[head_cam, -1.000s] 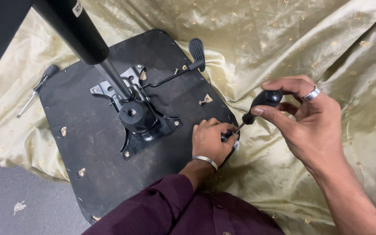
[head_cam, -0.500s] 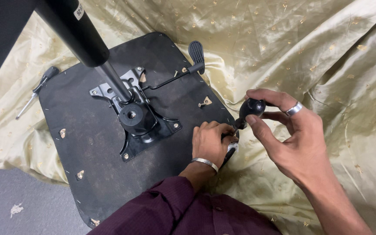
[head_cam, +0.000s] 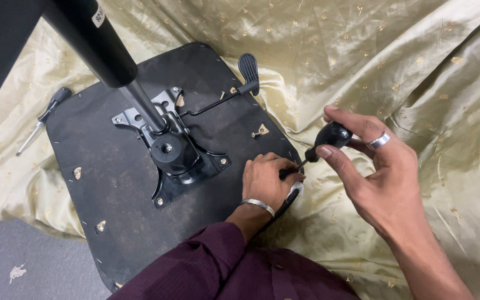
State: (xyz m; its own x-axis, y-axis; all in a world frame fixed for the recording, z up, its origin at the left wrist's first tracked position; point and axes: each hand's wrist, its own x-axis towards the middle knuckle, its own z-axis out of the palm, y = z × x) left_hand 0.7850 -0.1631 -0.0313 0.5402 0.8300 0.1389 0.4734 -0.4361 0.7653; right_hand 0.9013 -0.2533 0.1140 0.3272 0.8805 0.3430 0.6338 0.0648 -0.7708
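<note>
Both hands' grip on screwdriver [head_cam: 319,145], handle up-right, tip down-left at seat base [head_cam: 112,183]

The right hand [head_cam: 387,183] pinches the black knob of a screwdriver [head_cam: 329,139], its tip at the edge of an upturned seat [head_cam: 112,183]. The left hand [head_cam: 268,180] steadies the shaft there. A second screwdriver [head_cam: 43,118] lies on gold cloth [head_cam: 395,55] beside the seat.
</note>
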